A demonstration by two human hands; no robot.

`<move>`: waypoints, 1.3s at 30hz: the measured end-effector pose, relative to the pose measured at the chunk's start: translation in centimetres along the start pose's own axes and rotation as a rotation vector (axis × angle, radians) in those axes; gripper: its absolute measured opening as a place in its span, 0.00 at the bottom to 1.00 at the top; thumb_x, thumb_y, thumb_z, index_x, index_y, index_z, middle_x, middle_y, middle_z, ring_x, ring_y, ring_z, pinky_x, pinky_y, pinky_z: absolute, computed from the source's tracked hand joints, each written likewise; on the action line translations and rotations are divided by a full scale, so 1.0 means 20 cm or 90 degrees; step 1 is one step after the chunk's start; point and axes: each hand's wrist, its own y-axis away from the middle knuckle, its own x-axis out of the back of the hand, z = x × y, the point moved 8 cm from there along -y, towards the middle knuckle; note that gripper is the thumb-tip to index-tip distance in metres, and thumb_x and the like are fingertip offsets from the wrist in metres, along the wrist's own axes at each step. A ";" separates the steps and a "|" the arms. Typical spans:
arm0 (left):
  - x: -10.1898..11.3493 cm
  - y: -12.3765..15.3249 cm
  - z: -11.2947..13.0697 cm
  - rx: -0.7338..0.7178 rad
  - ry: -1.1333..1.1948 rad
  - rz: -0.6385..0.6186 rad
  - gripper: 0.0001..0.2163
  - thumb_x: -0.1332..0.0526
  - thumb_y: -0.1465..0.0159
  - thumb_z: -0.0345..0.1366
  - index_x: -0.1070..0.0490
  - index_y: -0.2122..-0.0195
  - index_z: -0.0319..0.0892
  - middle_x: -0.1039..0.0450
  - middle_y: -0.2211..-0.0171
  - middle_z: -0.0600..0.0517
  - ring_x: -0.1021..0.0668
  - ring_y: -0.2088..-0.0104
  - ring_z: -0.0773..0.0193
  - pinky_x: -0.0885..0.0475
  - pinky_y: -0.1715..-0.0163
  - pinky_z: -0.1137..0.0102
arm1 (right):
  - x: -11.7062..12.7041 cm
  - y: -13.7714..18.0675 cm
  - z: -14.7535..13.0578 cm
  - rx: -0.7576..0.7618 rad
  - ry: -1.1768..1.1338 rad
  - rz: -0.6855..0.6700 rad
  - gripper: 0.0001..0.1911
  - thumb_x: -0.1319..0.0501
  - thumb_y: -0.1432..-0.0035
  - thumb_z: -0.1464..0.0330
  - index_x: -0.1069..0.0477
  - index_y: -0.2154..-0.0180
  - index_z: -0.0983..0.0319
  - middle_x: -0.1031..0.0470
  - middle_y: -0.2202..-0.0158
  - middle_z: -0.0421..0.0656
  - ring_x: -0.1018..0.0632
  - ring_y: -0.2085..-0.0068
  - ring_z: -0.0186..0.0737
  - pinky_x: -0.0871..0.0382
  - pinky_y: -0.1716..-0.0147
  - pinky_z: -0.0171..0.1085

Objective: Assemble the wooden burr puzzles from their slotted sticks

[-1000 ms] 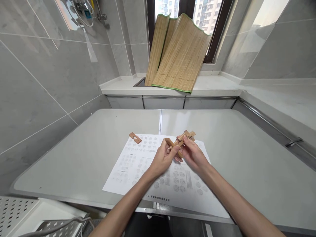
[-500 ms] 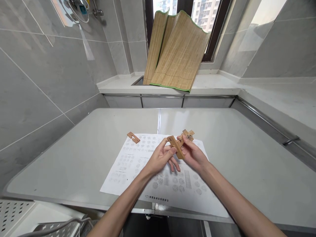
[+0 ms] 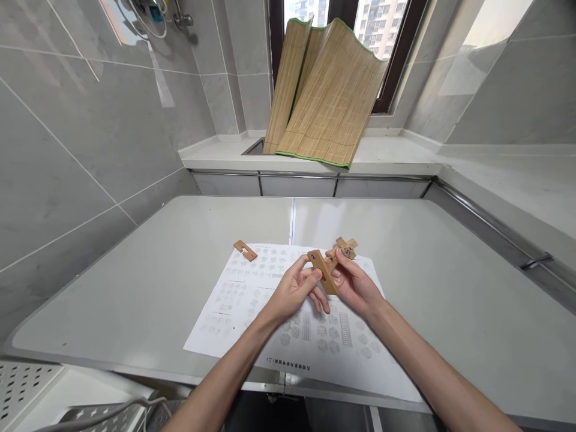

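Both hands are raised over a printed instruction sheet (image 3: 252, 312) on a grey table (image 3: 450, 288). My left hand (image 3: 294, 291) pinches a flat notched wooden piece (image 3: 323, 271) with a number printed on it, held tilted. Pressed against that piece is a small assembly of crossed wooden pieces (image 3: 344, 249), which my right hand (image 3: 355, 285) grips. A single loose wooden piece (image 3: 245, 250) with a notch lies on the sheet's far left corner, apart from both hands.
A rolled bamboo mat (image 3: 321, 96) leans against the window on a ledge (image 3: 387, 157) behind the table. Grey tiled walls close in left and right. A white perforated metal rack (image 3: 27, 390) and a cable sit at the lower left, below the table edge.
My left hand has turned the flat piece so that its numbered face shows, and holds it against the assembly in my right hand. The loose piece has not moved.
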 end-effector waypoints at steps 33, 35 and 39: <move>0.80 0.48 0.22 0.041 -0.592 0.577 0.20 0.44 0.28 0.44 0.39 0.37 0.46 0.23 0.77 0.60 0.18 0.75 0.60 0.31 0.70 0.70 | 0.01 0.01 0.10 0.076 0.399 -0.034 0.23 0.34 0.37 0.45 0.24 0.60 0.59 0.26 0.64 0.41 0.31 0.74 0.35 0.34 0.68 0.39; 0.86 0.49 0.23 0.073 -0.674 0.607 0.21 0.44 0.28 0.42 0.40 0.36 0.46 0.21 0.75 0.58 0.17 0.70 0.58 0.33 0.70 0.70 | 0.00 0.02 0.11 0.073 0.410 -0.045 0.23 0.35 0.36 0.45 0.24 0.60 0.59 0.26 0.64 0.41 0.31 0.73 0.35 0.35 0.68 0.38; 0.94 0.48 0.24 0.125 -0.752 0.617 0.24 0.45 0.28 0.40 0.43 0.33 0.44 0.19 0.73 0.56 0.16 0.66 0.55 0.32 0.68 0.69 | -0.01 0.03 0.11 0.077 0.447 -0.041 0.23 0.36 0.35 0.46 0.25 0.62 0.59 0.27 0.69 0.40 0.32 0.74 0.35 0.37 0.69 0.38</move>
